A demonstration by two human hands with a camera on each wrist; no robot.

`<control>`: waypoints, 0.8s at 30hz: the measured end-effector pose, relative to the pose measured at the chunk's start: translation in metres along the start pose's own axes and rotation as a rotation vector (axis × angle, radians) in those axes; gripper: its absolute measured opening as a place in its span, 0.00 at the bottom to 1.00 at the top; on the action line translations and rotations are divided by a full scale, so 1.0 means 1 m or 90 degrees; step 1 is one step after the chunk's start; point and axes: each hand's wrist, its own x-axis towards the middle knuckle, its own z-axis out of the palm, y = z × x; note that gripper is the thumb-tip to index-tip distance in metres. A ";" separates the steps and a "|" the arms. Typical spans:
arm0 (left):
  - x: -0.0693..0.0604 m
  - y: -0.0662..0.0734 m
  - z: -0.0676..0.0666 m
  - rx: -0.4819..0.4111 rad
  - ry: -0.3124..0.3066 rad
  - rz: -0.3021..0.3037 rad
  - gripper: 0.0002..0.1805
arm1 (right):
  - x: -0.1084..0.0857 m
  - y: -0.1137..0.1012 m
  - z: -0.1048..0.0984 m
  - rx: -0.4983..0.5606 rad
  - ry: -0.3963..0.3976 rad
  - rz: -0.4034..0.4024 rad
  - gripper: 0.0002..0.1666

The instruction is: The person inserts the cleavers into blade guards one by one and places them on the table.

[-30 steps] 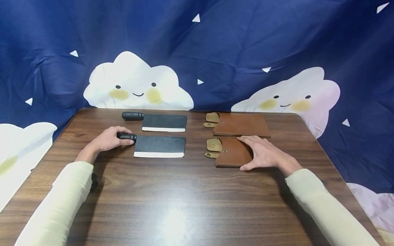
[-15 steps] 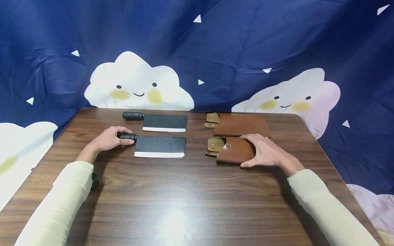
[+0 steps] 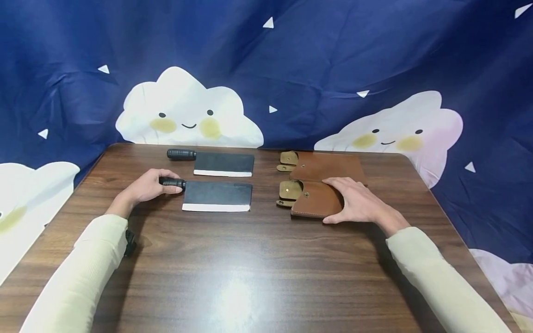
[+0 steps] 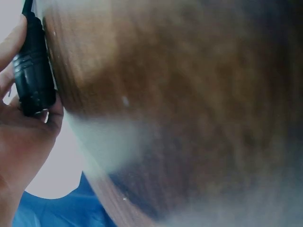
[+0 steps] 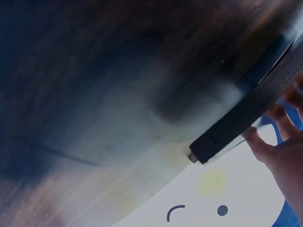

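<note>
Two cleavers lie on the left of the table in the head view, blades pointing right. My left hand [image 3: 147,186] holds the black handle [image 4: 35,66] of the near cleaver [image 3: 217,196], whose blade is flat by the wood. The far cleaver [image 3: 224,164] is untouched. On the right, my right hand [image 3: 359,201] grips the near brown leather sheath [image 3: 318,199] across its width, thumb at the front edge and fingers at the back. The sheath's mouth and strap face the cleavers. Its dark edge [image 5: 236,120] shows in the right wrist view, seemingly raised off the table.
Behind the near sheath lies a second leather sheath [image 3: 333,166], strap to the left. Brown wooden table [image 3: 200,268] surrounds everything. A blue curtain [image 3: 291,55] with cloud prints hangs just beyond the table's back edge.
The right hand has lifted the near sheath a little, tilting it, and its front edge sits higher now. The left hand keeps its hold, and the near cleaver has hardly moved.
</note>
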 end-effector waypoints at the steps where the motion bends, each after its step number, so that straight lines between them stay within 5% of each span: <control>1: 0.000 -0.001 0.000 -0.003 0.002 -0.002 0.22 | 0.000 0.000 -0.001 -0.002 0.001 -0.003 0.69; 11: -0.002 -0.002 -0.003 -0.087 0.063 -0.032 0.30 | -0.003 0.001 -0.004 -0.026 0.031 -0.011 0.70; 24: 0.000 -0.001 -0.003 -0.110 0.107 -0.041 0.30 | -0.006 0.000 -0.005 -0.048 0.063 -0.014 0.68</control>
